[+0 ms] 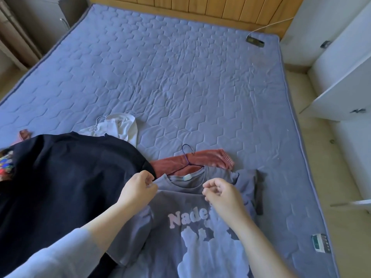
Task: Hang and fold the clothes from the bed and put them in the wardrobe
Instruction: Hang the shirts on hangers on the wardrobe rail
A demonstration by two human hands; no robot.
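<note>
T-shirt [190,233] lies flat, print up, at the near end of the bed [180,77], its long axis running from the person toward the headboard with the collar [187,182] at the far end. Left of the T-shirt a black garment [66,177] spreads wide, its edge touching the T-shirt's left shoulder, and beyond that a white top [120,127] lies crumpled. The left hand [137,189] sits on the T-shirt's left shoulder just beside the collar, fingers curled in and pinching the cloth at the seam. Just beyond the collar a hanger [187,157] lies on a red garment [206,159], hook pointing away from the person; whether its arms run under the T-shirt's neckline I cannot tell. The right hand [220,194] is on the T-shirt's right shoulder, level with the left, its fingers curled and thumb and forefinger nipping a fold of cloth. So both grips flank the collar, square across the long axis, and the body trails back toward the person. A lift or a fold would, I judge, start from here. The hanger lies between the hands, about equally near each. Well right of the T-shirt stands the wardrobe [341,67], so the right hand is nearer for carrying.
</note>
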